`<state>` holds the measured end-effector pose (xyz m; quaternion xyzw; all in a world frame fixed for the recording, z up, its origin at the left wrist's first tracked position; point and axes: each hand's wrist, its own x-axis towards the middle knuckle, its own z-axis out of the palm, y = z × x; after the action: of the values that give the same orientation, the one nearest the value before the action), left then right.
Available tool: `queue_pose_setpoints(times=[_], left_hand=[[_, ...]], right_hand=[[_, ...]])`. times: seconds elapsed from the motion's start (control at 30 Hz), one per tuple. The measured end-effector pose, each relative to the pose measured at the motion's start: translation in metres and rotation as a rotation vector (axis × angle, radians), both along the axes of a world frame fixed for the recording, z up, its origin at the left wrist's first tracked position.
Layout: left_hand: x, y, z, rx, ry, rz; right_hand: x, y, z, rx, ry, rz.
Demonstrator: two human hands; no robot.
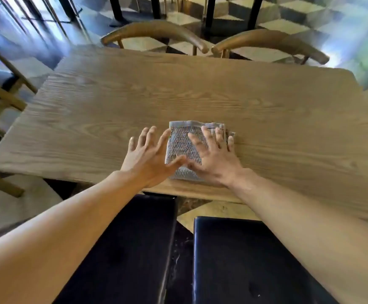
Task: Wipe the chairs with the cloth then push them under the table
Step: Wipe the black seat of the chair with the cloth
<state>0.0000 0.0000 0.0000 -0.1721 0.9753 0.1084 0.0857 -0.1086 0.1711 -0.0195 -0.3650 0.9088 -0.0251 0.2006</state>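
A folded grey cloth (182, 145) lies near the front edge of the wooden table (112, 110). My left hand (148, 156) hovers at the cloth's left edge with fingers spread, its thumb over the cloth. My right hand (213, 156) rests flat on the cloth's right half, fingers apart. Neither hand grips it. Two dark padded chair seats stand below me, the left seat (130, 249) partly under the table and the right seat (255, 260) beside it. Two more chairs with curved wooden backs, left (156, 31) and right (273, 42), are tucked in at the table's far side.
Another wooden chair frame (1, 97) with a dark seat stands off the table's left end. Checkered floor tiles (288, 25) stretch beyond, with black table legs (209, 16) and further furniture at the back. A strip of floor shows between the two near seats.
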Motion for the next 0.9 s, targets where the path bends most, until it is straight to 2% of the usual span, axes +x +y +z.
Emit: queue_pose_setpoints(times=[0.1,0.27,0.43,0.63,0.9], left_hand=[[-0.004,-0.007,-0.022,-0.046,0.0,0.002],[0.001,-0.005,-0.049,-0.048,0.036,-0.004],[0.021,0.001,-0.065,-0.014,0.01,0.012],[0.04,0.001,-0.067,0.006,0.036,0.007],[0.051,0.002,-0.061,-0.001,0.008,-0.005]], right_hand=[[-0.008,-0.018,-0.019,0.018,0.077,0.044],[-0.011,-0.029,-0.052,0.094,0.078,0.049],[-0.002,-0.025,-0.066,0.006,0.088,0.004],[0.005,-0.01,-0.067,0.012,0.102,0.083],[0.013,-0.007,-0.074,-0.181,0.085,0.006]])
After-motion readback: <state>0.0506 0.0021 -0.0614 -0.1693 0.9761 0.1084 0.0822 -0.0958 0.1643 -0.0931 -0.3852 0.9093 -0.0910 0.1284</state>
